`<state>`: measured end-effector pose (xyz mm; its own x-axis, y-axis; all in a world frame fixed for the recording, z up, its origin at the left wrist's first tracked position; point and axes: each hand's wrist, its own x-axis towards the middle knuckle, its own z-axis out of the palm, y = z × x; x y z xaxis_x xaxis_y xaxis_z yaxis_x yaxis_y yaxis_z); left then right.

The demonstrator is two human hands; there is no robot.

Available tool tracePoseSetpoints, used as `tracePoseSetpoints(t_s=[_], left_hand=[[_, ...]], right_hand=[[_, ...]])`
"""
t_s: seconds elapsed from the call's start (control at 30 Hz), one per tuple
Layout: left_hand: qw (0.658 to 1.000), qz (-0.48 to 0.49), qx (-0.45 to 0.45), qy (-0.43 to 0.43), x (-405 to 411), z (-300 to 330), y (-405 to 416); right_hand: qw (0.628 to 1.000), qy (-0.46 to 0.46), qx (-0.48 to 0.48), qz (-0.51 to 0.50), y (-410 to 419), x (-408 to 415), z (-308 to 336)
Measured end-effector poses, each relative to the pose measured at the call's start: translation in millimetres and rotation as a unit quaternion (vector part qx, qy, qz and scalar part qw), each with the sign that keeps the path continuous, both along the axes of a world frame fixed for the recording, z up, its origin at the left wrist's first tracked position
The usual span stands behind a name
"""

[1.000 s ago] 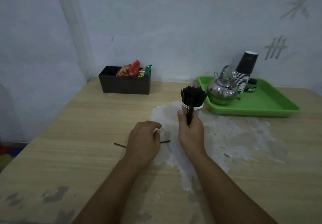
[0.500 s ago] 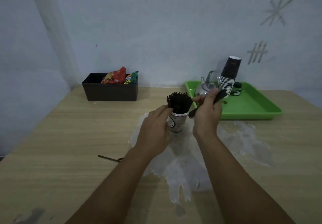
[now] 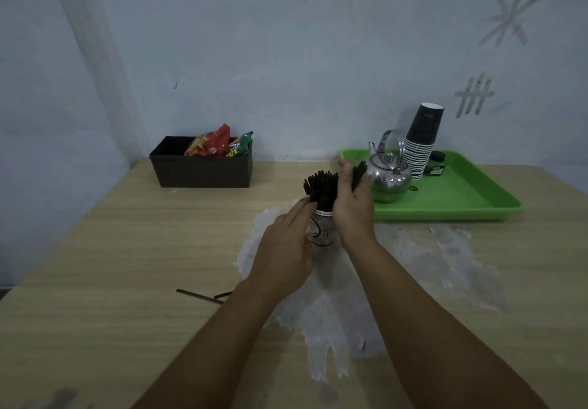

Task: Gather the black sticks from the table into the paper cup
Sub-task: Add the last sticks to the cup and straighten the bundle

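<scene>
Head view: white printed paper cup (image 3: 321, 232) is standing upright on the pale worn patch (image 3: 413, 249) of the light wood-grain table (image 3: 127, 243), mid-table, just in front of the green plastic tray (image 3: 461, 198). A dense bunch of thin black sticks (image 3: 321, 187) is standing in the cup, tips fanning out above the rim.

Left hand (image 3: 286, 249) is resting against the cup's left side, fingers (image 3: 302, 209) extended and reaching up to the rim and the base of the bunch. Hand is loosely open, laid on the cup rather than wrapped round it; thumb side is hidden, so can't tell how firm the contact is.

Right hand (image 3: 353, 208) is sitting against the cup's right side, fingers curled shut around a few more black sticks (image 3: 359, 174), which are poking up above the fingertips, just right of the bunch in the cup.

Two loose black sticks (image 3: 203, 295) are lying flat on the table, left of the left forearm, well apart from the cup.

On the tray: shiny steel kettle (image 3: 386, 179), a stack of dark paper cups (image 3: 421, 144) with white rims, leaning slightly, and a small dark green-labelled jar (image 3: 435, 163) just beside the stack.

Back left against the wall: dark brown rectangular box (image 3: 200, 170) holding red and green snack packets (image 3: 219, 146).
</scene>
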<state>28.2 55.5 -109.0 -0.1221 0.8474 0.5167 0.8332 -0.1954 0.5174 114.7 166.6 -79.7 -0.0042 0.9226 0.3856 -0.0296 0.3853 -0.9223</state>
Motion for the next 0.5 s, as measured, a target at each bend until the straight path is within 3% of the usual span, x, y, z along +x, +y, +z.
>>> tracePoseSetpoints(t_s=[0.17,0.27,0.5], left_hand=[[1.000,-0.009,0.000,-0.011,0.6,-4.1,-0.6],[1.000,-0.013,0.004,-0.016,0.2,-4.1,-1.1],[1.000,-0.020,0.007,-0.022,0.0,-2.2,-1.6]], right_hand=[[0.996,-0.091,0.001,-0.024,1.2,3.4,-13.1],[0.996,-0.087,-0.011,-0.024,-0.7,8.6,-12.5],[0.986,-0.064,0.134,-0.076,-9.3,16.2,-6.8]])
